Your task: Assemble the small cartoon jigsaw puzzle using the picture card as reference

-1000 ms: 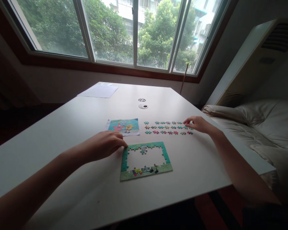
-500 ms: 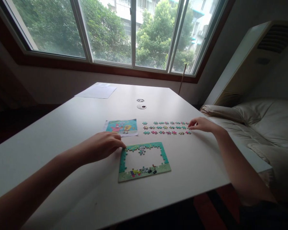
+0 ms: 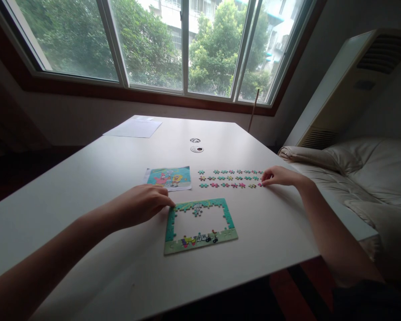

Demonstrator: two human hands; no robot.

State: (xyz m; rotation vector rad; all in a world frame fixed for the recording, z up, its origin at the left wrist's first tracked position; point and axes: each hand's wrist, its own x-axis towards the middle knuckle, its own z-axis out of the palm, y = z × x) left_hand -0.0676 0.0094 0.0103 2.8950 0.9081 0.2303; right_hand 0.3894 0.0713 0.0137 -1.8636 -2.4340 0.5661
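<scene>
A jigsaw puzzle [image 3: 231, 217] lies on the table with its border joined and a gap in the middle. Some pieces with a cartoon head jut down from its top edge. My left hand [image 3: 147, 201], fingers bent and closed, holds the puzzle's upper left corner. Behind that hand is a cartoon picture sheet [image 3: 173, 176], partly covered by the fingers. My right hand [image 3: 279, 175] is closed in a pinch at the right end of the front row, on a pink puzzle piece [image 3: 260, 184] mostly hidden by the fingertips. Loose puzzle pieces [image 3: 234, 185] lie in three rows left of it.
White paper [image 3: 133, 128] lies at the table's far left. Two round inserts [image 3: 197, 149] sit in the tabletop [image 3: 87, 187] further back. A pale sofa [image 3: 361, 174] and a tall upright unit [image 3: 350, 84] stand at the right. The window [image 3: 183, 49] is ahead.
My right hand has shifted slightly down and left, and its fingertips now cover more of the end piece in the front row. My left hand and the puzzle stay put.
</scene>
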